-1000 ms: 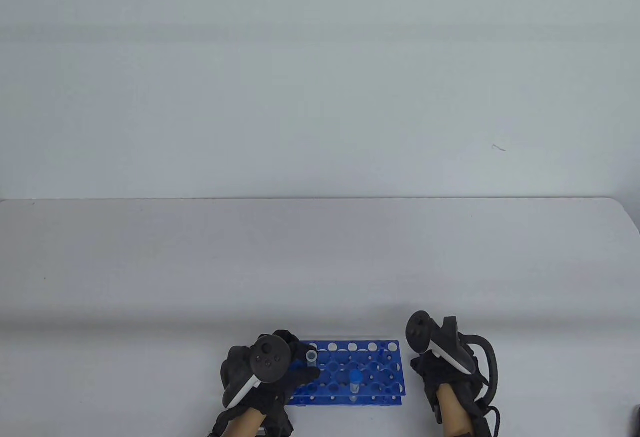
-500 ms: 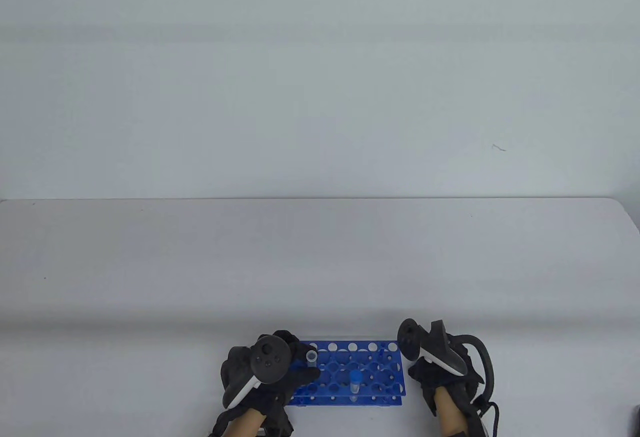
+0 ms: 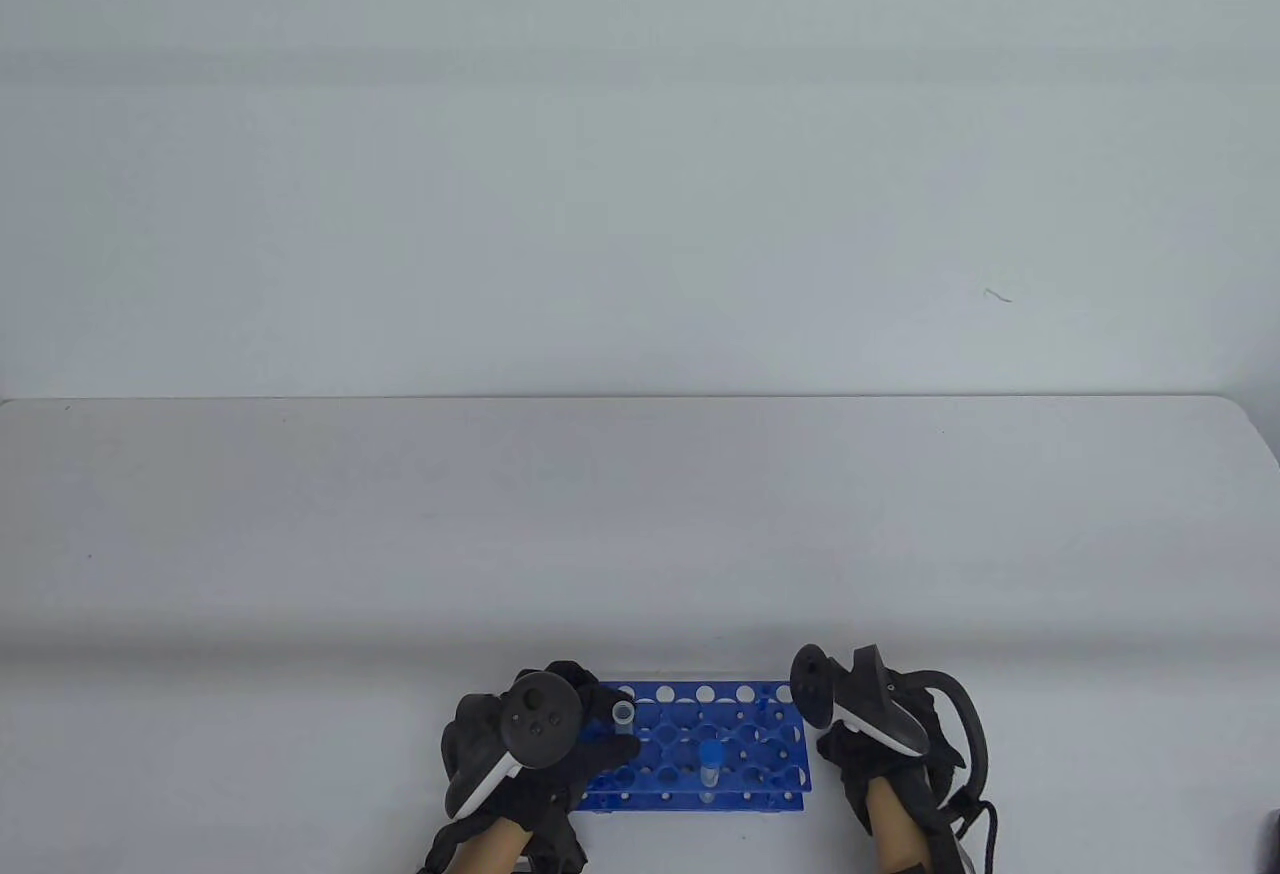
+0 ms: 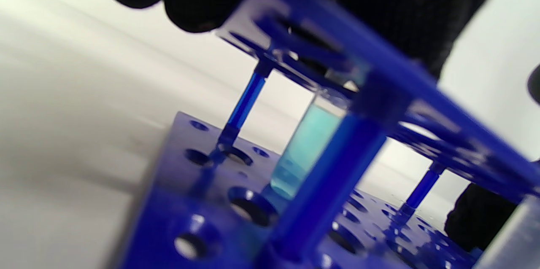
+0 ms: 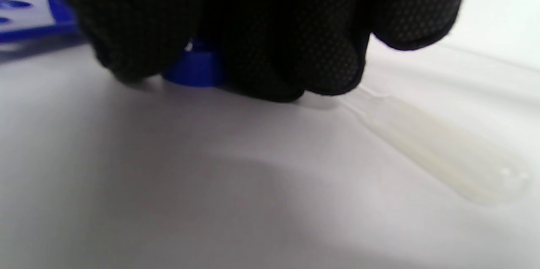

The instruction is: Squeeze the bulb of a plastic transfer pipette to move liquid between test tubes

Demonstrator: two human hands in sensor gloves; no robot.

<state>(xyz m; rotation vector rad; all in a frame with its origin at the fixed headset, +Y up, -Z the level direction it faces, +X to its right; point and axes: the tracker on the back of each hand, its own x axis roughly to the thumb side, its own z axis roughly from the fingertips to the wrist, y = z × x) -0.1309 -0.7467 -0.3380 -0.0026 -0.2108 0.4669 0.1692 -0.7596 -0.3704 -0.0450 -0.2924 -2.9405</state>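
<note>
A blue tube rack [image 3: 740, 729] stands at the table's near edge. An open tube [image 3: 623, 714] with pale blue liquid [image 4: 308, 146] stands near its left end. A blue-capped tube [image 3: 711, 760] stands in its front row. My left hand [image 3: 596, 736] holds the rack's left end, fingers [image 4: 190, 3] over the top plate. My right hand [image 3: 850, 749] is down on the table just right of the rack. Its fingers [image 5: 295, 62] close around a blue cap [image 5: 196, 68] sitting on the table. A clear plastic pipette [image 5: 443, 151] lies on the table beside those fingers.
The white table [image 3: 640, 534] stretches far behind the rack, with a pale wall beyond its back edge. A cable [image 3: 975, 744] loops from my right wrist. A dark object [image 3: 1272, 839] shows at the bottom right corner.
My right hand has moved left and down toward the rack's right end. My left hand, the rack and the tubes have not moved.
</note>
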